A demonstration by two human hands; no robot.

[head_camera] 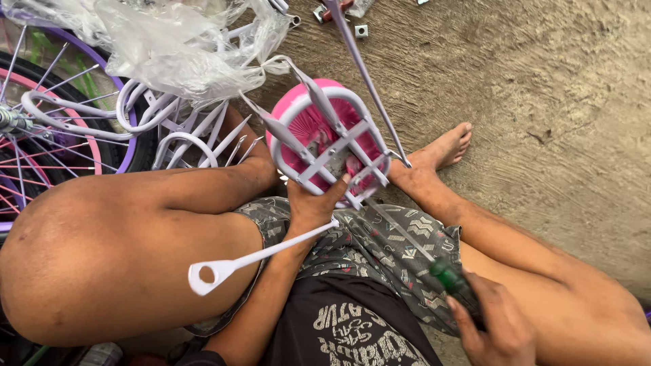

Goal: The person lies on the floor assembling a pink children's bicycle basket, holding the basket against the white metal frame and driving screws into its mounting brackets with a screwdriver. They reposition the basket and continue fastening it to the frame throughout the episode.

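both hands are busy: the left hand clamps the pink seat underside-up over the lap so the right hand, closed round a green-handled screwdriver, can reach its white bracket.

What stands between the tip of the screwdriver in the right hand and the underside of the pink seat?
Nothing separate blocks it. The right hand holds the screwdriver, whose shaft runs up to the white frame under the pink seat, held by the left hand. The frame bars surround the tip, which is hidden there.
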